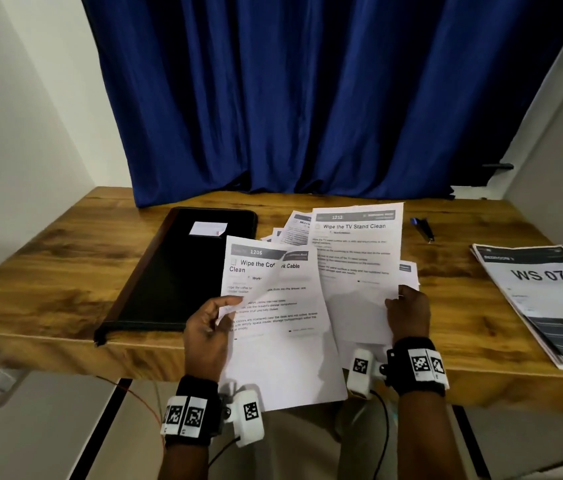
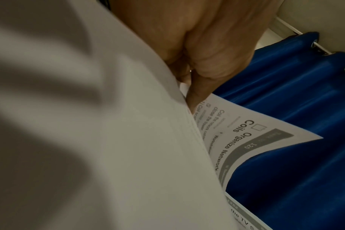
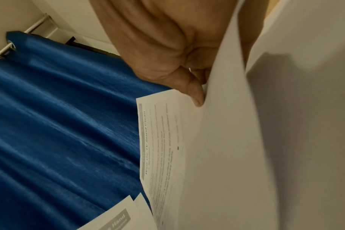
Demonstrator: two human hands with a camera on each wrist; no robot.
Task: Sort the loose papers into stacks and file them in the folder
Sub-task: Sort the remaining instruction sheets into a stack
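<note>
Low in the middle of the head view: left hand (image 1: 209,336) pinching a bundle of printed sheets (image 1: 273,317), thumb on top, top sheet curling up at its edge. Titles "Wipe the Cof… Clean" and "…rk Cable" readable there. Just to the right: right hand (image 1: 408,315) pinching the lower edge of the "Wipe the TV Stand Clean" sheet (image 1: 358,258), held tilted above the desk (image 1: 65,265).

Behind both held sheets, in the middle of the frame: loose papers (image 1: 294,230) spread flat on the desk, mostly hidden by the sheets in front. One more peeking out by the right hand.

Left of the papers: black folder (image 1: 183,271), shut, lying flat, with a small white label (image 1: 208,229) near its top. Near corner of the folder poking past the front desk edge.

Far right of the frame: stack of papers marked "WS 07" (image 1: 543,299), well apart from the hands. Upper right of the desk: small blue and black stapler (image 1: 422,228).

Across the top: blue curtain (image 1: 307,98) hanging down to the back of the desk.

In the left wrist view: thumb (image 2: 199,93) pressed on an "Organize Network" sheet (image 2: 246,143), big blank paper covering the left side.
</note>
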